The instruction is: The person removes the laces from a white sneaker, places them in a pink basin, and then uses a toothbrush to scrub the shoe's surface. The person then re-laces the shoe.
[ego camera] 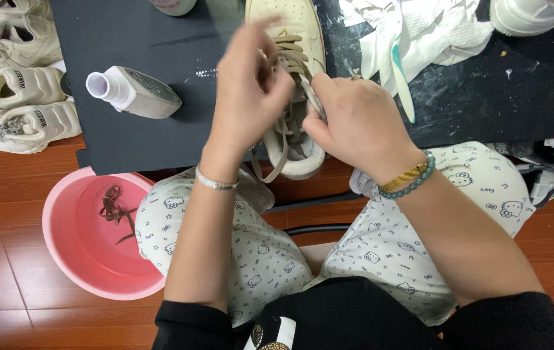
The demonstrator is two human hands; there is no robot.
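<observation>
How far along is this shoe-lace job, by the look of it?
Looks done: one dark lace already lies in the pink basin. In hand: the left hand and right hand work the lace on the cream shoe, which is still threaded over several rows. Left, probably: those rows, and the other shoes on the floor.

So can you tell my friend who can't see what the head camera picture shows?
Seen from above, a seated person's left hand and right hand work the laces of a cream sneaker on a dark table. A white bottle lies on the table, with a toothbrush on white cloths. A pink basin holding brown laces sits on the wooden floor.
</observation>
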